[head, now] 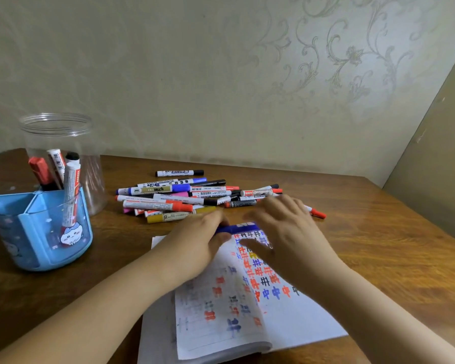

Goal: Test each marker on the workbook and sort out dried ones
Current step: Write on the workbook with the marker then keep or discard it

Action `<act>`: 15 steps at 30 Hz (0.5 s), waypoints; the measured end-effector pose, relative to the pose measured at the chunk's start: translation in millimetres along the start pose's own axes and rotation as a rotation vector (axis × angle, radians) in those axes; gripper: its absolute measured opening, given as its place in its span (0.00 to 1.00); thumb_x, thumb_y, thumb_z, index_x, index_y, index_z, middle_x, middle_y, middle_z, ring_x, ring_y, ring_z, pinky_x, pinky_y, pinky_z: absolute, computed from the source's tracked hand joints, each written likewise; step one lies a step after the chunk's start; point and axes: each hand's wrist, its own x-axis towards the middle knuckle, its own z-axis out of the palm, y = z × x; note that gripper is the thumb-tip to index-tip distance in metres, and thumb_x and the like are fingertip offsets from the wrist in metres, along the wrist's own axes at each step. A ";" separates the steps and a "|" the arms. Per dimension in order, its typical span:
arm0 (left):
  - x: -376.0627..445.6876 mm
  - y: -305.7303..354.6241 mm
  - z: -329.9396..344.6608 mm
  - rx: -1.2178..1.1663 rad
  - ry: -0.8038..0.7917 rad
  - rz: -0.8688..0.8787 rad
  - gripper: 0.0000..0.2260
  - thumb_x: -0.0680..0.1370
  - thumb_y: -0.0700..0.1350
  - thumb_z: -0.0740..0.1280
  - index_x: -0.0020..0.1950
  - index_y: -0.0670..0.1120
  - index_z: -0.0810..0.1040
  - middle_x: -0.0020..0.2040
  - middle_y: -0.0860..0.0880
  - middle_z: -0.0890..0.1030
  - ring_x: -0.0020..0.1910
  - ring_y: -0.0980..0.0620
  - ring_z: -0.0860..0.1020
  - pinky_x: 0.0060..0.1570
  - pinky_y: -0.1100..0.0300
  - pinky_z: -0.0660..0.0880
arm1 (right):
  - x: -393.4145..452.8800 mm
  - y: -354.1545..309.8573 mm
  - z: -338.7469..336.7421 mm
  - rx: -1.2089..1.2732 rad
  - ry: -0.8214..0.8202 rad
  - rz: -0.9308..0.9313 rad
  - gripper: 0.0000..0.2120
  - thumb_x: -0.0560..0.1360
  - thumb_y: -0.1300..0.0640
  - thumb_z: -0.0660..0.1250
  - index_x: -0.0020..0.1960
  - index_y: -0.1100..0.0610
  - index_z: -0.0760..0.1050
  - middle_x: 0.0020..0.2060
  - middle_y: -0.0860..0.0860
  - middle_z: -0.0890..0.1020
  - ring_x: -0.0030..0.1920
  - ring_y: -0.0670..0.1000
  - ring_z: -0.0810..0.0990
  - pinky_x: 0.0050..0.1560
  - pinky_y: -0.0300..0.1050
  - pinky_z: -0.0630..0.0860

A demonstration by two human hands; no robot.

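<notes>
An open workbook [237,319] lies on the wooden table, its page covered with red, blue and black test marks. Over its far edge I hold a blue marker [238,228] level between both hands. My left hand [197,243] grips its left end and my right hand [281,232] covers its right end, blurred by motion. Whether the cap is on or off is hidden. Beyond the hands lies a pile of several markers [195,195] in mixed colours. A red-capped marker [316,212] pokes out from behind my right hand.
A blue pen holder [37,232] stands at the left with a marker [70,195] in it. Behind it is a clear plastic jar [58,143] holding a few markers. The wall runs along the table's back, and a panel closes the right side.
</notes>
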 end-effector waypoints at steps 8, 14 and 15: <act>-2.5 -0.1 2.4 0.085 -0.207 -0.008 0.08 0.82 0.48 0.54 0.46 0.54 0.71 0.42 0.55 0.74 0.40 0.58 0.72 0.36 0.65 0.66 | 1.6 -6.1 18.5 0.012 -0.229 -0.178 0.15 0.80 0.48 0.51 0.42 0.53 0.71 0.28 0.46 0.73 0.22 0.49 0.67 0.19 0.39 0.52; -5.1 -4.2 -2.6 -0.002 -0.231 -0.031 0.11 0.82 0.50 0.55 0.40 0.56 0.69 0.40 0.52 0.75 0.38 0.56 0.72 0.35 0.63 0.65 | 2.8 -7.9 23.9 0.063 -0.189 -0.192 0.22 0.80 0.43 0.45 0.45 0.52 0.73 0.26 0.47 0.75 0.22 0.52 0.71 0.23 0.41 0.59; -4.8 -5.3 -2.7 -0.010 -0.232 -0.032 0.11 0.81 0.50 0.55 0.41 0.54 0.71 0.40 0.51 0.76 0.39 0.56 0.73 0.36 0.62 0.66 | 2.9 -8.5 24.5 0.067 -0.186 -0.189 0.23 0.80 0.42 0.44 0.46 0.52 0.73 0.26 0.47 0.75 0.23 0.53 0.71 0.23 0.41 0.59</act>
